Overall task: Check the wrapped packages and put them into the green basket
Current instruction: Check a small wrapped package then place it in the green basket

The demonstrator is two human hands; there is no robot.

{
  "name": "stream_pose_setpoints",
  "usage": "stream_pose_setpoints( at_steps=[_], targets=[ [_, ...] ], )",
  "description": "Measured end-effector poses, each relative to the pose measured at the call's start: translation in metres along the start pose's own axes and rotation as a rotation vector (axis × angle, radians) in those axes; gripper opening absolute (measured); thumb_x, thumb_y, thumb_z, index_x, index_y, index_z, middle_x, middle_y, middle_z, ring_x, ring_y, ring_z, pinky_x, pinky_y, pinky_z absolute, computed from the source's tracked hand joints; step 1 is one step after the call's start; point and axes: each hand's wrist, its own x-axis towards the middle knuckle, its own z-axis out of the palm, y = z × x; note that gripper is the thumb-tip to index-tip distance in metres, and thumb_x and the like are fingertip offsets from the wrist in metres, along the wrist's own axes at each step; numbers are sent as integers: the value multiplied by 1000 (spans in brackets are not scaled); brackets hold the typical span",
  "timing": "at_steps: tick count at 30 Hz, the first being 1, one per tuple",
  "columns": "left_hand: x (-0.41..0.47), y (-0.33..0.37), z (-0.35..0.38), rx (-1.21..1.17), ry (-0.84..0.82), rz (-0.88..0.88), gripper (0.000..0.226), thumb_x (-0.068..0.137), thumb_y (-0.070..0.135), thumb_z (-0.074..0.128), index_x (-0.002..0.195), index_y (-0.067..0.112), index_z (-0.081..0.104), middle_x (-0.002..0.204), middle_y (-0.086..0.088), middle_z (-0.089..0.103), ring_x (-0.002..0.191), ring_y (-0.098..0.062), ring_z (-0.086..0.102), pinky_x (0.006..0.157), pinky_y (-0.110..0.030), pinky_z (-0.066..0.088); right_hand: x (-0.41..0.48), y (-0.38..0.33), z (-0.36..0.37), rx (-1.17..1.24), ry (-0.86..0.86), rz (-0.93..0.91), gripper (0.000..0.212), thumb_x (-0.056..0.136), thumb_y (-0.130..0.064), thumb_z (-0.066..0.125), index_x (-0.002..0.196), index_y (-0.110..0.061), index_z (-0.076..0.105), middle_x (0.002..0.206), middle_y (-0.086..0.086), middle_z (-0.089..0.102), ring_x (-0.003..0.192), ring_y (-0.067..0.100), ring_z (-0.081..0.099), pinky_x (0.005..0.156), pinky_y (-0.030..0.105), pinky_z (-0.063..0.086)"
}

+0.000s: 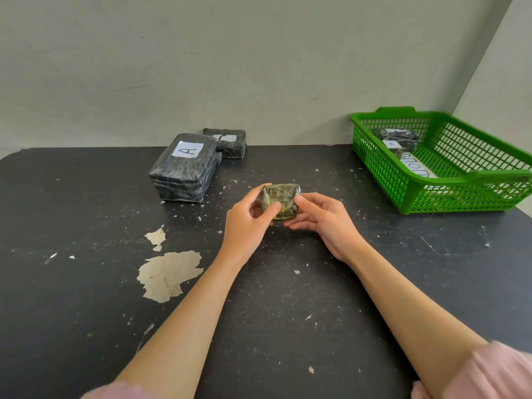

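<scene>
We hold a small, squarish olive-green package wrapped in glossy clear film between both hands above the black, chipped tabletop. The film is crinkled and catches the light, and the corners of the package are rounded. Our left hand closes on its left side, thumb laid across the near face and fingers curled behind. Our right hand cups it from the right and from beneath, thumb pressed on the right edge, fingers half curled under it. Pale pink sleeves show at the lower edge of the view.

To the right of the held package and further back stands the green plastic lattice basket, rectangular with a solid rim and mesh walls. Inside it lie a dark film-wrapped package with a small white label and a white strip with dark writing on the basket floor.

To the left of the held package and further back sits a large black block wrapped in wrinkled film, bearing a white label marked "A". Just behind that block lies a smaller black wrapped package with a white label, against the grey wall.

Nearer to us and left of the held package, the tabletop's black coating has flaked away in rough beige patches, with small pale specks scattered around.
</scene>
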Motion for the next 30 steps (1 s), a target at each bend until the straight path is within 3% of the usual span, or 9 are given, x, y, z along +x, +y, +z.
stream_pose_setpoints(
  at_steps=[3,6,9,11,13,16,19,24,30],
  targets=[
    [3,1,-2,-13,11,-106,22,89,30,60,110,24,65,79,2,69,51,-3,52,55,-17,44,0,-1,0,6,-34,-18,40,84,-19,64,123,-13,55,92,16,70,72,24,67,70,28,57],
    [3,3,-1,52,13,-145,28,93,40,51,94,18,69,64,-7,62,43,-6,46,51,-18,41,0,-2,-1,-18,-45,-2,35,86,-20,63,116,-2,59,81,15,67,67,21,64,65,27,54],
    [0,3,4,209,15,-96,54,88,64,39,85,17,66,71,-4,62,62,-12,60,69,-28,53,1,-2,-1,-26,9,24,32,89,-28,60,104,-1,62,71,12,64,62,20,62,59,25,50],
    [0,3,4,233,6,-74,49,81,72,38,83,29,62,87,-4,62,78,-17,63,75,-43,55,1,-2,1,-49,21,30,30,90,-32,57,98,-4,62,69,12,65,61,21,62,57,24,50],
    [0,4,3,102,-31,-111,36,86,61,49,104,32,62,107,-2,63,87,-15,65,74,-37,57,1,-2,4,-78,15,32,27,91,-33,56,95,-7,61,71,15,66,61,23,63,56,24,50],
    [-1,3,1,-33,-63,-131,74,80,52,63,143,23,36,119,5,62,97,-7,65,76,-27,57,0,-2,6,-89,11,24,25,92,-33,55,94,-9,59,73,16,68,64,26,65,57,25,52],
    [-1,0,2,8,-22,-92,83,65,65,62,137,27,45,115,8,64,102,-7,64,88,-38,54,-1,-2,5,-93,0,20,24,91,-32,55,95,-9,59,76,17,69,68,27,66,59,26,53],
    [-3,3,3,27,-8,-83,82,64,66,59,134,26,48,112,7,65,103,-9,63,90,-40,53,-1,-2,5,-106,-12,14,27,92,-31,54,100,-6,59,77,16,69,70,28,67,60,26,53],
    [1,3,1,-8,-34,-65,50,91,32,57,138,22,45,99,18,64,83,1,67,85,-31,55,-2,-3,4,-72,-4,1,30,90,-33,55,101,-5,59,79,18,69,68,26,67,59,26,53]
  ],
)
